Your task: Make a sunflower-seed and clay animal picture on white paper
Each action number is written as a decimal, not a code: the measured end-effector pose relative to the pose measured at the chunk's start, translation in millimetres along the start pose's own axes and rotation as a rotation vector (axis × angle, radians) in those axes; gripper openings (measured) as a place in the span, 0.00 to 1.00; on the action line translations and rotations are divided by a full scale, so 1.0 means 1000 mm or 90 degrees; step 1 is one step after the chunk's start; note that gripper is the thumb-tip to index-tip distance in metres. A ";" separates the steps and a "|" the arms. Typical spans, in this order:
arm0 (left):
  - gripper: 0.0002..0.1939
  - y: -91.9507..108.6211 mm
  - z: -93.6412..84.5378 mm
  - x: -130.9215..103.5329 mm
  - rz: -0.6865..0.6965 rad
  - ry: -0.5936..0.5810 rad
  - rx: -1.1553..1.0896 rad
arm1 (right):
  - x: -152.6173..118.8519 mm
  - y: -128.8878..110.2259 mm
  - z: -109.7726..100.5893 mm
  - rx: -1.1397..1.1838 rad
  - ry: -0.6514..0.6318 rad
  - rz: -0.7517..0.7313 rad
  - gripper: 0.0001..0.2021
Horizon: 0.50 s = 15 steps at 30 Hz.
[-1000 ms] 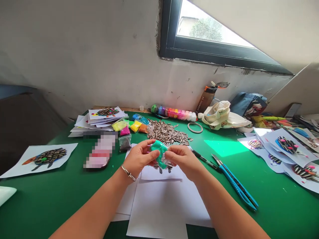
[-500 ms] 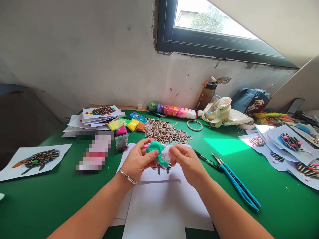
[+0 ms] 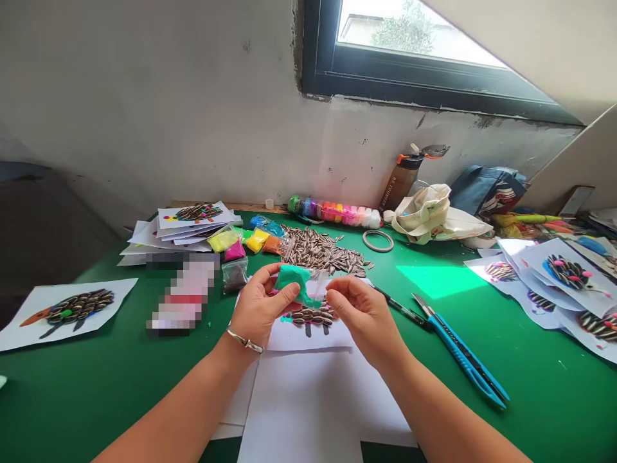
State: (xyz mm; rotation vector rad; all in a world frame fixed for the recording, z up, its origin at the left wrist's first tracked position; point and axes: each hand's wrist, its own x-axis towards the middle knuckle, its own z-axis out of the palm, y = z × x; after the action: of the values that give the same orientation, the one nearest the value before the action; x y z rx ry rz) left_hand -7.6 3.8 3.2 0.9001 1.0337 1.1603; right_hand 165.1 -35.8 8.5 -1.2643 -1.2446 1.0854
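Observation:
My left hand (image 3: 260, 305) grips a small clear bag of green modelling clay (image 3: 294, 283) between thumb and fingers. At the bag's clear right end, my right hand (image 3: 357, 312) is closed in a pinch on the plastic edge. Below the bag lies a white sheet bearing a sunflower-seed picture (image 3: 313, 315) with two dark legs; the bag and my fingers cover its upper part. Beneath that sheet are more white papers (image 3: 303, 399).
Loose sunflower seeds (image 3: 318, 251) lie behind my hands, beside bags of coloured clay (image 3: 258, 241). A black pen (image 3: 400, 305) and a blue utility knife (image 3: 465, 350) lie to the right. Finished seed pictures (image 3: 72, 312) rest at both sides. A bottle (image 3: 402, 180) stands by the wall.
The green clay bag has turned flatter and moved slightly left and up. More of the seed picture shows beneath it. My right hand stays at the bag's clear end.

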 end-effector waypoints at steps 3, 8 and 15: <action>0.34 -0.001 0.000 0.000 0.021 -0.006 0.018 | 0.000 0.000 0.001 -0.001 -0.020 0.006 0.10; 0.30 -0.004 0.000 -0.001 0.080 -0.026 0.063 | -0.001 0.004 0.002 -0.035 0.000 -0.021 0.09; 0.28 -0.006 0.000 -0.002 0.094 -0.011 0.108 | -0.001 0.006 0.000 -0.096 0.011 -0.055 0.07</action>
State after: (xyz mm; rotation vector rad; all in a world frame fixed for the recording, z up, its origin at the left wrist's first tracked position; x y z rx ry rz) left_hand -5.9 0.9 -1.7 1.1346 1.0772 1.1978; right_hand 165.3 -36.0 2.7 -1.3181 -1.3759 0.9307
